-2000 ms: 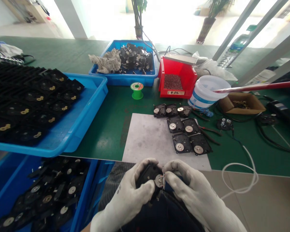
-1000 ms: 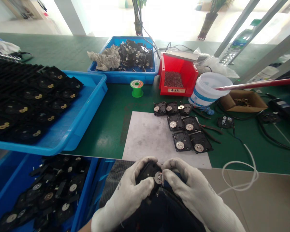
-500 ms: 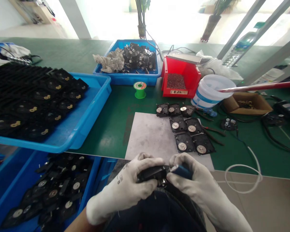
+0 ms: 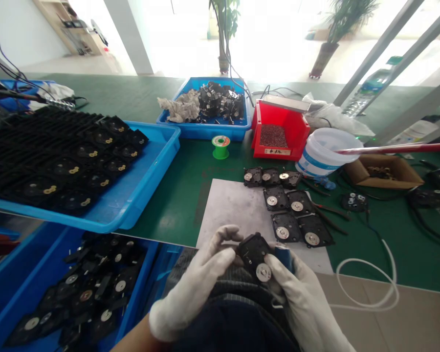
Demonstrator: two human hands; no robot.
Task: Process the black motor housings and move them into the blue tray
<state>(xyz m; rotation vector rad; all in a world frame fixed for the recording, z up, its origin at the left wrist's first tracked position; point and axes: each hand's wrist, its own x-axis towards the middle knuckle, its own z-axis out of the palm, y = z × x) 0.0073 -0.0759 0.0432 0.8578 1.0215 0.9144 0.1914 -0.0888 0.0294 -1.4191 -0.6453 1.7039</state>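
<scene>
Both hands wear white gloves. Low in the middle of the view, a black square part [image 4: 252, 250] with a silver disc faces up between them. My right hand [image 4: 297, 283] grips its right side, thumb beside the disc, and also holds a dark blue object [image 4: 283, 257] against the palm. My left hand [image 4: 212, 264] is at the part's left edge, fingers curved; whether it grips the part is hard to make out. Just beyond, several similar black parts with discs [image 4: 281, 232] lie in rows on a white sheet [image 4: 223, 208] and the green table [image 4: 183, 171].
A blue tray [image 4: 150, 195] of stacked black parts stands left, above a blue bin [image 4: 132, 293] of loose parts. Farther back are a green spool [image 4: 220, 149], a blue tray [image 4: 209, 131], a red bin [image 4: 278, 152] and a white bucket [image 4: 320, 151]. Pliers [image 4: 326, 209] lie right.
The black part has turned from edge-on to face up, showing its disc. My right thumb has moved onto it, and my left fingers have loosened. The view has shifted slightly.
</scene>
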